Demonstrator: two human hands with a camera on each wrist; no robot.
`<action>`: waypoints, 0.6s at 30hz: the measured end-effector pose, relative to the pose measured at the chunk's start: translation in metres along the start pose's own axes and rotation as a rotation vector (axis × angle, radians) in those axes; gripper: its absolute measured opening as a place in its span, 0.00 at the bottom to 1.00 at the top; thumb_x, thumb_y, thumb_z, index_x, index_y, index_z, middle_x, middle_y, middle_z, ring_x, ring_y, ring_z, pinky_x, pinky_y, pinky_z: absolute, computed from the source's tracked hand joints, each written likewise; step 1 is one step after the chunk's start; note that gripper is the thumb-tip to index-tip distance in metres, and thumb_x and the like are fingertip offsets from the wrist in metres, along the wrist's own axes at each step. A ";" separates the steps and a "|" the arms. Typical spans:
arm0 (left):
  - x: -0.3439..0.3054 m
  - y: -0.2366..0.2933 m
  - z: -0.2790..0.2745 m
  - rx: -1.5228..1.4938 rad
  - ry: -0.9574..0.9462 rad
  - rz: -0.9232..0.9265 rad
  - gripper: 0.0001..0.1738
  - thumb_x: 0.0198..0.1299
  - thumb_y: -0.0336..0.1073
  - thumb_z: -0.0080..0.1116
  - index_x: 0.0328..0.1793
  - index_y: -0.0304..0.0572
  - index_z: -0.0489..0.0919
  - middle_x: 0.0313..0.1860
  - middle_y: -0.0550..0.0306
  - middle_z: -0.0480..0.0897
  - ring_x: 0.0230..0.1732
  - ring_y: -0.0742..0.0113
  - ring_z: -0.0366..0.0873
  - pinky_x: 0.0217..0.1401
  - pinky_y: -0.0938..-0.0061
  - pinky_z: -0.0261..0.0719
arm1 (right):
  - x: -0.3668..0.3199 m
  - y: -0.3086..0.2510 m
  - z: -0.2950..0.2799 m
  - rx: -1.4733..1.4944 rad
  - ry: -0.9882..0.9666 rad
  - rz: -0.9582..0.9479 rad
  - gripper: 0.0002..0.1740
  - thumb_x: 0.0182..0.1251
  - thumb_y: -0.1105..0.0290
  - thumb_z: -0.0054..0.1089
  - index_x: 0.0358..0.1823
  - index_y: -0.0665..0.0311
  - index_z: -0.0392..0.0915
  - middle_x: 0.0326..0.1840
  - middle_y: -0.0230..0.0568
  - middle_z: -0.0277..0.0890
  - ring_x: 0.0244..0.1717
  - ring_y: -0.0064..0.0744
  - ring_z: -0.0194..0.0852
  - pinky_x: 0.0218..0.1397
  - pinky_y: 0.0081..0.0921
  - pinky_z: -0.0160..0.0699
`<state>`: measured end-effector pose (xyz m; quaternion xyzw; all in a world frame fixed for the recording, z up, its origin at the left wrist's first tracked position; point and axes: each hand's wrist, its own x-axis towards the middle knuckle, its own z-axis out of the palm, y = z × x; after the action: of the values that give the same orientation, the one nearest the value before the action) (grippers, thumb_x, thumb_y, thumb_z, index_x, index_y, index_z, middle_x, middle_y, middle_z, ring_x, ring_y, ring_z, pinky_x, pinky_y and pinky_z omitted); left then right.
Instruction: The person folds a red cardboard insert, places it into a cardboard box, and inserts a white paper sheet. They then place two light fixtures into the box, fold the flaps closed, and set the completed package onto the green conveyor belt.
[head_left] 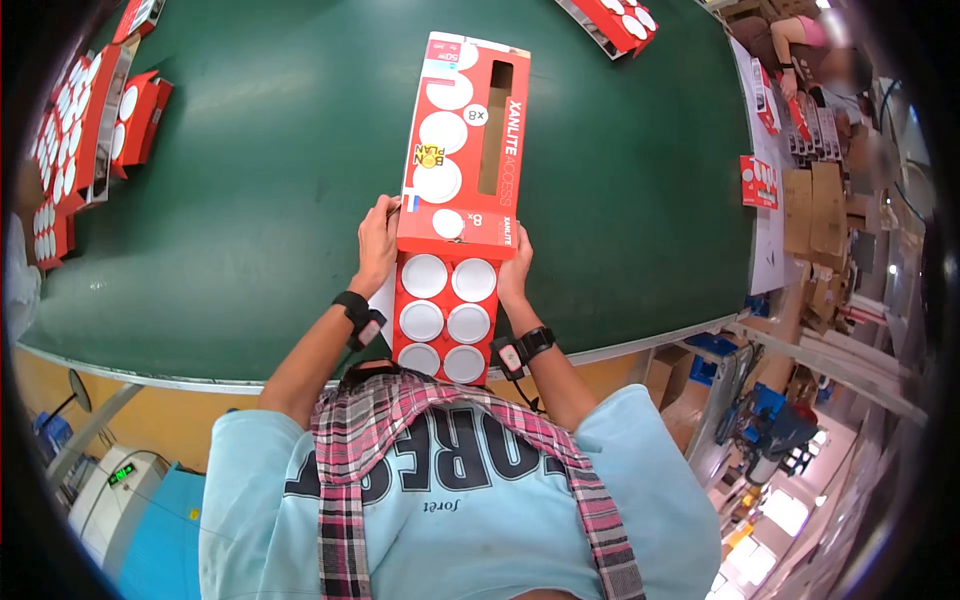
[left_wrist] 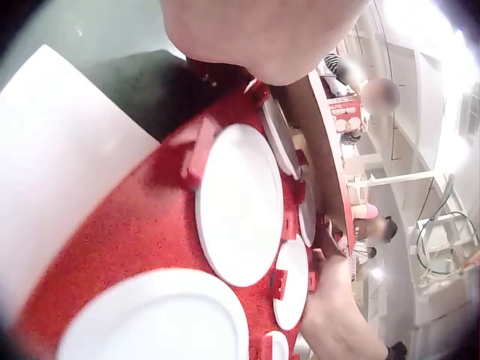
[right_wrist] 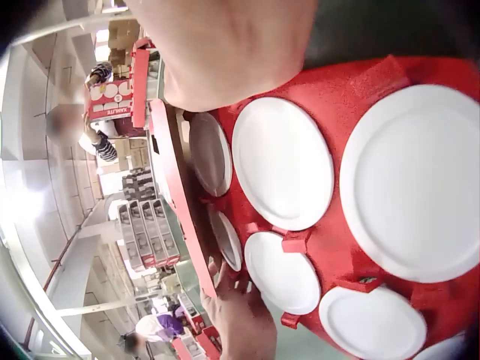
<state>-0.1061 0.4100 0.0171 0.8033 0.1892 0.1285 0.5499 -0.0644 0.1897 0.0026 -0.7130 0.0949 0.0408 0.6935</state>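
A long red printed sleeve box (head_left: 465, 140) lies on the green table (head_left: 250, 220), pointing away from me. A red tray of white round discs (head_left: 445, 315) sticks out of its near end toward my body. My left hand (head_left: 378, 245) grips the sleeve's near left corner, fingers over its edge. My right hand (head_left: 515, 268) holds the tray's right side just below the sleeve mouth. In the left wrist view my left hand (left_wrist: 262, 37) is above the tray (left_wrist: 150, 225) and the right hand (left_wrist: 330, 315) is beyond it. The right wrist view shows the tray (right_wrist: 352, 247) and discs close up.
More red disc packs stand at the far left (head_left: 90, 130), top right (head_left: 620, 20) and right edge (head_left: 757, 182). A white sheet (head_left: 383, 300) lies under the tray's left side. Another person (head_left: 800, 40) and cardboard boxes (head_left: 815, 210) are past the table's right edge.
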 end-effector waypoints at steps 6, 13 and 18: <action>0.006 0.012 -0.002 -0.177 0.209 -0.065 0.07 0.67 0.31 0.47 0.45 0.34 0.72 0.43 0.47 0.81 0.46 0.58 0.78 0.52 0.68 0.73 | -0.002 0.009 0.031 -0.046 -0.018 -0.087 0.16 0.71 0.69 0.47 0.54 0.73 0.71 0.48 0.41 0.77 0.48 0.24 0.72 0.54 0.23 0.70; 0.059 -0.007 -0.059 -0.315 0.151 -0.066 0.10 0.66 0.33 0.52 0.47 0.32 0.74 0.45 0.54 0.80 0.46 0.71 0.76 0.52 0.76 0.73 | 0.003 -0.015 0.102 0.164 0.030 0.071 0.26 0.73 0.52 0.43 0.53 0.72 0.71 0.48 0.43 0.76 0.50 0.29 0.72 0.54 0.27 0.69; 0.032 -0.033 -0.106 -0.366 0.387 -0.106 0.13 0.64 0.35 0.56 0.48 0.33 0.73 0.44 0.57 0.78 0.45 0.72 0.74 0.51 0.77 0.73 | -0.005 -0.031 0.153 -0.146 -0.102 -0.163 0.23 0.74 0.55 0.43 0.52 0.70 0.72 0.48 0.53 0.74 0.51 0.47 0.72 0.54 0.35 0.69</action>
<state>-0.1270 0.5231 0.0246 0.6399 0.3062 0.2826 0.6456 -0.0520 0.3429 0.0290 -0.7640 -0.0020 0.0272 0.6446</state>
